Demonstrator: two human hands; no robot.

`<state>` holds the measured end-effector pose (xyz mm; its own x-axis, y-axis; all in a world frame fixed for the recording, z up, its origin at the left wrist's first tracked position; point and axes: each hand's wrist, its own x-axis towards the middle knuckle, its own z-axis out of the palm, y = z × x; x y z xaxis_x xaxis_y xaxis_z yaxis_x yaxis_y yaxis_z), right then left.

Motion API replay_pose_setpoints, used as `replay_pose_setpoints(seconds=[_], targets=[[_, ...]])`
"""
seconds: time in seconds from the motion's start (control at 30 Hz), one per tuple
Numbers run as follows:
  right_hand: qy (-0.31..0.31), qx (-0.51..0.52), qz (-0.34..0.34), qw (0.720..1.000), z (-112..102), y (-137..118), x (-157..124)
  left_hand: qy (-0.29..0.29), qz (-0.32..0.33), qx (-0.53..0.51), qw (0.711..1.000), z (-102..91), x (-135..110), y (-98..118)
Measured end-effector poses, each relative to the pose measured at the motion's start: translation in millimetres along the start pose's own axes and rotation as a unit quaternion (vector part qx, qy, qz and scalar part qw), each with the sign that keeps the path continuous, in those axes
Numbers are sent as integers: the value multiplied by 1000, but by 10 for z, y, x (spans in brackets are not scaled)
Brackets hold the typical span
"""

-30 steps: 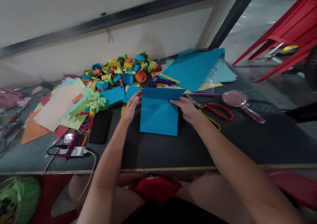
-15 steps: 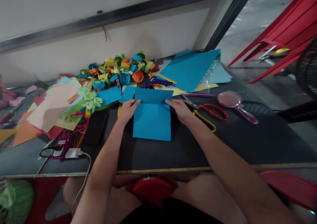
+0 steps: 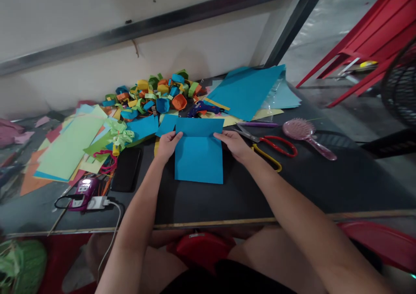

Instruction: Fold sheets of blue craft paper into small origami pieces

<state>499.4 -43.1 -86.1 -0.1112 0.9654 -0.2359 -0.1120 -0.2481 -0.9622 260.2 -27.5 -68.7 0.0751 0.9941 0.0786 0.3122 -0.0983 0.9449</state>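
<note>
A blue sheet of paper (image 3: pixel 199 159) with a crease across its upper part lies in front of me, its top flap tilted up. My left hand (image 3: pixel 168 146) pinches the sheet's left edge near the crease, thumb on top. At the opposite edge my right hand (image 3: pixel 234 143) grips it the same way, fingers partly hidden behind the paper. Scissors (image 3: pixel 266 144) with one red and one yellow handle lie just right of my right hand. Beyond the sheet rests a dark blue glue gun (image 3: pixel 203 108).
Folded paper pieces (image 3: pixel 152 92) are heaped at the back. Coloured sheets (image 3: pixel 73 144) and a black phone (image 3: pixel 126 170) lie left, near a purple power socket (image 3: pixel 83 192) with cables. On the right are a pink hairbrush (image 3: pixel 305 134), a purple pen (image 3: pixel 258 124) and large blue sheets (image 3: pixel 248 90).
Both hands keep their hold on the blue sheet, which has hardly moved. On the left pile, a light green sheet now lies on top where a pale pink one was. The view has shifted slightly.
</note>
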Motion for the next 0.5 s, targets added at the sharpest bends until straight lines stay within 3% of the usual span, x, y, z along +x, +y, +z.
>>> replay_pose_setpoints(seconds=[0.3, 0.5], targets=[[-15, -9, -12, 1000, -27, 39, -7, -45, -63, -114, 991, -2, -14, -21], [-22, -11, -23, 999, -47, 41, 6, -9, -70, -102, 992, -4, 8, -42]])
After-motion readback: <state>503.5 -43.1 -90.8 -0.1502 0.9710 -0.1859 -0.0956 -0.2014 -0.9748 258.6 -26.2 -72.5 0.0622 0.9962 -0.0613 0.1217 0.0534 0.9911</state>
